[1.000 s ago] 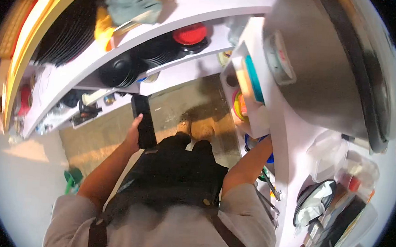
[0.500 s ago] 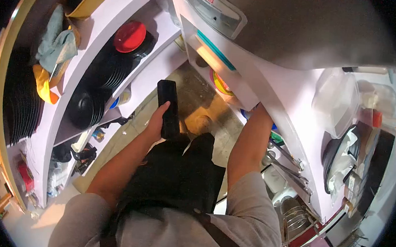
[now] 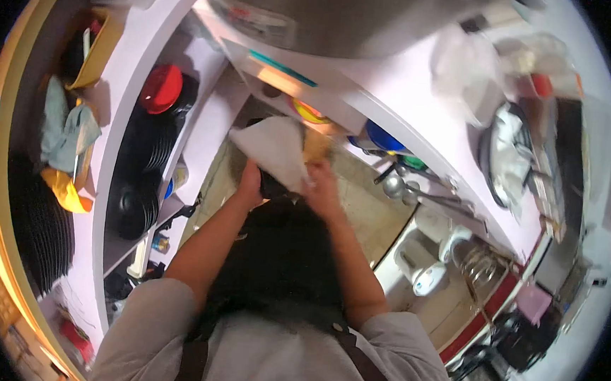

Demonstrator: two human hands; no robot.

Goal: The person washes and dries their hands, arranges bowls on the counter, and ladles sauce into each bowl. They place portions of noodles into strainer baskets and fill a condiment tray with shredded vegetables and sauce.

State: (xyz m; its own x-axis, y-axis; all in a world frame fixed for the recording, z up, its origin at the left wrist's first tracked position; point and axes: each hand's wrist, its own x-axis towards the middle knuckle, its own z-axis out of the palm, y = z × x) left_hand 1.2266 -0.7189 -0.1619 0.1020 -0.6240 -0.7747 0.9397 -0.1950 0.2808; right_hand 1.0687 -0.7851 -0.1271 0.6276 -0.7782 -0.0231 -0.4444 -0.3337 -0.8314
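The black box point(image 3: 272, 187) is located in front of the person's body, above the floor point(image 3: 364, 216) and between the two hands. A white sheet point(image 3: 270, 142) lies over most of it. The grip of the left hand point(image 3: 251, 180) is closed on the left side of the box. The grip of the right hand point(image 3: 322, 186) is closed on the right edge of the sheet, fingers and thumb drawn together. A yellow bin point(image 3: 92, 68) on the left shelf unit point(image 3: 135, 37) contains a white stick point(image 3: 86, 41). One level below, a red dish point(image 3: 162, 88) rests on dark dishes, and black bowls point(image 3: 137, 211) sit nested. On the right surface point(image 3: 398, 84), a black tray point(image 3: 486, 152) carries a crumpled white wrapper point(image 3: 510, 155); a clear container point(image 3: 466, 78) stands near it, blurred, its contents not readable. A blue bowl point(image 3: 384, 136) sits beneath the surface edge, partly hidden. The large metal pot point(image 3: 353, 17) is cut off by the upper frame edge, and its interior is out of sight. The sheet conceals the middle of the box and most of the left fingers. A tan object point(image 3: 316, 147) beyond the right hand is blurred and cannot be identified.
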